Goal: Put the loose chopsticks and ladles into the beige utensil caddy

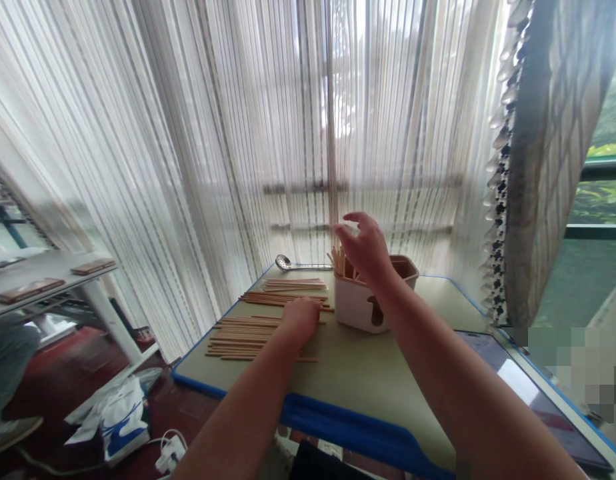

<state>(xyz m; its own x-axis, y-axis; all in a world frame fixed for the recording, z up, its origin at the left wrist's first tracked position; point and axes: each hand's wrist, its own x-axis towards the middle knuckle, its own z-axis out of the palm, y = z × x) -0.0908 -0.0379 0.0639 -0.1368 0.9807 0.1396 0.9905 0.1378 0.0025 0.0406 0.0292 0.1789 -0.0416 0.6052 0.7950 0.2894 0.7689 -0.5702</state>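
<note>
Wooden sticks [245,328]: laid flat in rows, centre-left on table [363,373] | other sticks [338,261]: standing in box [355,303], centre | left hand [302,316]: over rows, fingers hidden, grip can't be told | right hand [367,245]: above box, fingers parted, seemingly holding nothing | progress: looks partway, rows laid out, box part-filled

Matt wooden sticks [243,337], smooth plastic-looking box [355,307], glossy metal ladle [283,263], sheer cloth curtain [238,133].
</note>
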